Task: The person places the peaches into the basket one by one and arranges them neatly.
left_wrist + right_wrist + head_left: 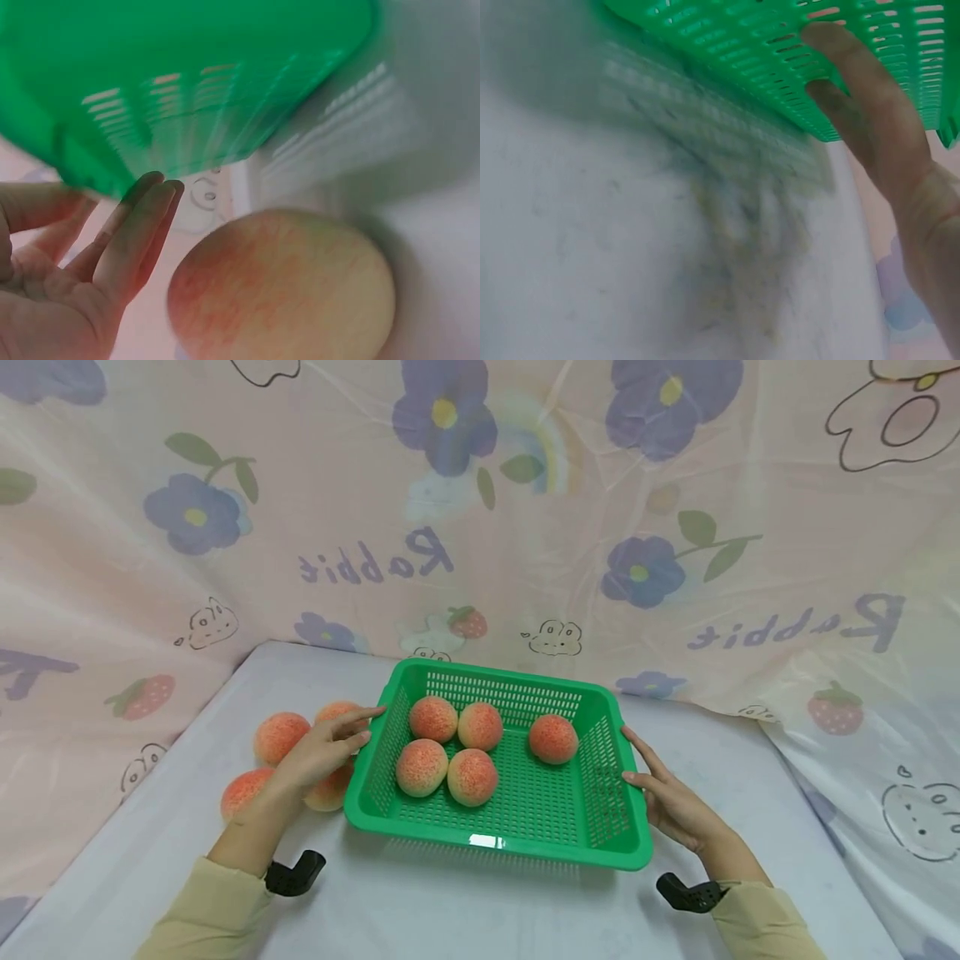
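Green basket [525, 793] sits mid-table on the white table [465, 910], slotted walls, five peaches inside [472, 777]: four clustered at its left half, one apart toward the right wall. More peaches outside [279, 735] lie on the table just left of the basket, partly behind the left hand. Table is plain white, a bit scuffed in the right wrist view; a pink cloth [525, 527] with purple flowers, strawberries and "Rabbit" print hangs all around as backdrop. Left hand [322, 752]: fingers straight, flat against the basket's left rim/wall, not wrapped around anything; left wrist view shows the fingers [142, 217] extended at the green wall with one peach [285, 289] right beside the palm. Right hand [667, 797]: fingers straight, touching the basket's right wall from outside; right wrist view shows a fingertip [847, 52] against the slotted side. Both hands open, pressing the basket between them.
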Demonstrator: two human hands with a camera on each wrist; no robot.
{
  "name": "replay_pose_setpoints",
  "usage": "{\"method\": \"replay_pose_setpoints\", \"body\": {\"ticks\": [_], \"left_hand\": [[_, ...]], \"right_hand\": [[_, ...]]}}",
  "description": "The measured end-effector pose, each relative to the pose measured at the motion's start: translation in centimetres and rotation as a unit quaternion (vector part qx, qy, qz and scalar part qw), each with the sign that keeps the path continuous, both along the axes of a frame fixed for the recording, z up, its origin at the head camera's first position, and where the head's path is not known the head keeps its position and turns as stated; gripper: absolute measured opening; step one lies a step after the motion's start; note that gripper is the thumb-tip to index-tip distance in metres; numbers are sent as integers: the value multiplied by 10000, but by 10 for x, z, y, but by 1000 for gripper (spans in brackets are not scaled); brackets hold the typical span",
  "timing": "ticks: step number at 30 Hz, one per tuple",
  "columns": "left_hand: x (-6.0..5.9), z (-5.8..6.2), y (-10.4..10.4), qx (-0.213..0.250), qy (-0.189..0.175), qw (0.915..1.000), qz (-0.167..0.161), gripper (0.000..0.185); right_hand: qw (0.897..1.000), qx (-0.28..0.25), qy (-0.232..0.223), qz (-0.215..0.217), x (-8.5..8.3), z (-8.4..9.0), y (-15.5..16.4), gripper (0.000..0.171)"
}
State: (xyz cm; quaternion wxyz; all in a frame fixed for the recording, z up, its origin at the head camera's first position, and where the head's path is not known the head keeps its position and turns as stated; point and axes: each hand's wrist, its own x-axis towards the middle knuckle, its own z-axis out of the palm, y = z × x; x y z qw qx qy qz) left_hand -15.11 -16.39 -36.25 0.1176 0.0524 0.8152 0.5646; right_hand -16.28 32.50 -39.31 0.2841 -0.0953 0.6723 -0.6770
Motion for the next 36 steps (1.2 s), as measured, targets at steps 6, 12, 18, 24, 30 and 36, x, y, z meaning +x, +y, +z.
{"method": "replay_pose_setpoints", "body": {"ticks": [6, 12, 18, 24, 30, 36], "left_hand": [[8, 7, -13, -556, 519, 9958, 512, 43], [12, 8, -24, -972, 883, 9868, 946, 43], [17, 11, -38, -877, 738, 9818, 1514, 46], [21, 9, -52, -686, 700, 9733, 2076, 57], [21, 4, -60, -700, 691, 9705, 2199, 62], [17, -3, -69, -1037, 280, 9721, 2086, 74]], "right_hand": [[9997, -239, -66, -62, -1, -3, -1, 71], [9992, -381, -103, -6, 0, -4, -2, 71], [9996, -256, -12, -68, 1, -4, -2, 70], [9997, -209, 31, -137, 1, -4, -1, 70], [9995, -211, -38, -229, 1, -3, -2, 71], [9995, -215, -32, -237, 0, -4, -3, 71]]}}
